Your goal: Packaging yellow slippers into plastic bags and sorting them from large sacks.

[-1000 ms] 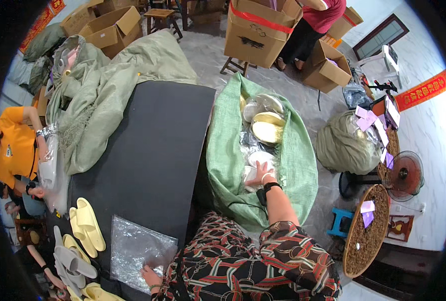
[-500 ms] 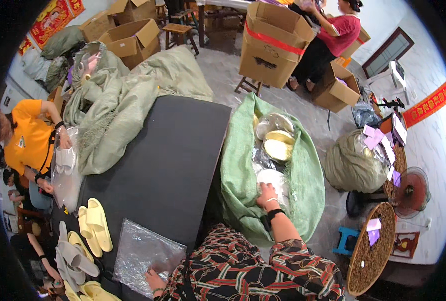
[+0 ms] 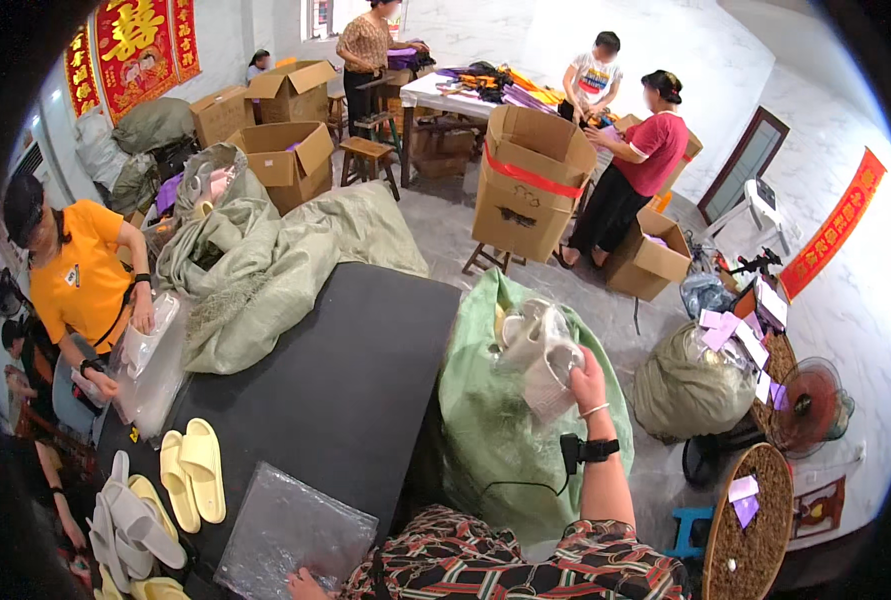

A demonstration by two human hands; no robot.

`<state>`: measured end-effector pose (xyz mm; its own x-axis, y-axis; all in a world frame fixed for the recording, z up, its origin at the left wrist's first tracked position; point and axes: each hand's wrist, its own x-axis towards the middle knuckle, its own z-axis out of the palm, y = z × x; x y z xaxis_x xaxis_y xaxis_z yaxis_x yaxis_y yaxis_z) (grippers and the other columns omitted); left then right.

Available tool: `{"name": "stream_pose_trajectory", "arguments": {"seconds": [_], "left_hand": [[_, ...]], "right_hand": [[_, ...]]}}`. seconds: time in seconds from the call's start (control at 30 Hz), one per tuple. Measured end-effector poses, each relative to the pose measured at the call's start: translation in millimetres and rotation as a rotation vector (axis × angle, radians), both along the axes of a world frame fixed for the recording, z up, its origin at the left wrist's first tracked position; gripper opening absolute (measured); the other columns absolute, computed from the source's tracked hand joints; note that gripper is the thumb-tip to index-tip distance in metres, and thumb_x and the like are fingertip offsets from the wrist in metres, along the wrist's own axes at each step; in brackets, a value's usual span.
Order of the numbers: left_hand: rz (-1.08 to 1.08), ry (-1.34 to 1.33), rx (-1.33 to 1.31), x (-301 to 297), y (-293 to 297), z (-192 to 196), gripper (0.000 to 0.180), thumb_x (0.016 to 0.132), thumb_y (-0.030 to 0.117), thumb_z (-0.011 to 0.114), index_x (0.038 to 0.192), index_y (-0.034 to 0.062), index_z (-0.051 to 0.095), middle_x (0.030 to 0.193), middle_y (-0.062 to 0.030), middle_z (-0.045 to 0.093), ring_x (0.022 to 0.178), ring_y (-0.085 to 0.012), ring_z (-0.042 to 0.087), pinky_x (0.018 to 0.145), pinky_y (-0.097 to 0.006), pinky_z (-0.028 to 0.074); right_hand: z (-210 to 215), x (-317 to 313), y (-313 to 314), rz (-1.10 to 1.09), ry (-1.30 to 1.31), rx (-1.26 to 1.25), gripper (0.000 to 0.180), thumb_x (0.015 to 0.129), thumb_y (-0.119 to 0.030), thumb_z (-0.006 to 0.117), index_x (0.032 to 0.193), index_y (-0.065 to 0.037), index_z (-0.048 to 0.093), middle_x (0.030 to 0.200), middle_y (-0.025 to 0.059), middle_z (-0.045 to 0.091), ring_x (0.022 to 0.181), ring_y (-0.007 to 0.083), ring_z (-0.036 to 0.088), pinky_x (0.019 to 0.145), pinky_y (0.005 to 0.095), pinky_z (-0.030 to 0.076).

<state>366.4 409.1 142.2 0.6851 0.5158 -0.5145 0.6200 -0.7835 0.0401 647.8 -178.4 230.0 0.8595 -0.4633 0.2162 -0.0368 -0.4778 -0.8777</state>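
My right hand [image 3: 585, 382] is raised above the open green sack [image 3: 485, 440] and grips a clear plastic bag of pale slippers [image 3: 537, 350]. My left hand [image 3: 305, 583] rests at the lower edge on a flat clear plastic bag [image 3: 290, 528] lying on the dark table [image 3: 335, 390]. A black band sits on my right wrist.
Yellow slippers [image 3: 193, 470] and grey slippers [image 3: 130, 510] lie at the table's left end. A person in orange [image 3: 80, 280] handles a clear bag on the left. Green sacks [image 3: 265, 260] are piled at the table's far end. Cardboard boxes [image 3: 530, 185] and other people stand behind.
My right hand has lifted the bag of slippers up out of the green sack. The view has tilted up toward the room. My left hand stays on the flat plastic bag.
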Motion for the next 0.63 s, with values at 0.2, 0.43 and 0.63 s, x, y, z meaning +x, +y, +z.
{"name": "stream_pose_trajectory", "arguments": {"seconds": [0.2,0.43,0.63], "left_hand": [[-0.486,-0.032,-0.02,-36,49,-44,0.073,0.083,0.061,0.054,0.136,0.0126,0.043,0.13,-0.0228,0.05,0.114,-0.0471,0.048,0.094,-0.052,0.041],[-0.153,-0.36,-0.177,-45,34,-24,0.064,0.061,0.024,0.084,0.116,0.01,0.055,0.119,-0.0185,0.051,0.112,-0.0371,0.05,0.094,-0.044,0.043],[0.058,-0.599,-0.256,-91,52,-37,0.062,0.071,0.025,0.077,0.126,0.0101,0.053,0.14,-0.0206,0.042,0.123,-0.0372,0.048,0.1,-0.044,0.042]], "right_hand": [[73,10,117,0.39,-0.141,0.397,0.049,0.081,0.003,0.043,0.129,-0.002,0.049,0.109,0.0026,0.058,0.097,0.0127,0.056,0.085,0.0253,0.046],[91,-7,234,0.664,-0.13,0.98,0.048,0.085,0.006,0.041,0.131,-0.002,0.047,0.125,0.0075,0.058,0.112,0.0182,0.056,0.096,0.0315,0.045],[61,-25,354,0.966,0.177,1.248,0.045,0.088,0.0,0.049,0.133,-0.006,0.047,0.126,0.0066,0.057,0.113,0.0197,0.056,0.096,0.0341,0.046]]}}
